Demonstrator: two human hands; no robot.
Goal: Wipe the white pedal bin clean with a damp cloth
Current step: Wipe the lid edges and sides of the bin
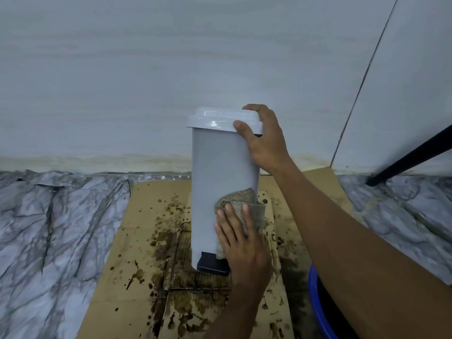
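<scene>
The white pedal bin (220,167) stands upright on stained cardboard, its lid (215,121) down and its black pedal (210,264) at the base facing me. My right hand (265,140) grips the right edge of the lid, thumb on the front rim and fingers curled over the top. My left hand (241,243) presses a brownish damp cloth (247,200) flat against the lower right front of the bin, fingers straight and pointing up. The cloth wraps partly round the bin's right side.
Flattened cardboard (146,216) with dark brown splashes covers the marbled floor (49,228). A white wall (171,69) rises just behind the bin. A blue basin rim (315,304) shows at the lower right under my right arm. A black leg (411,157) slants at the right.
</scene>
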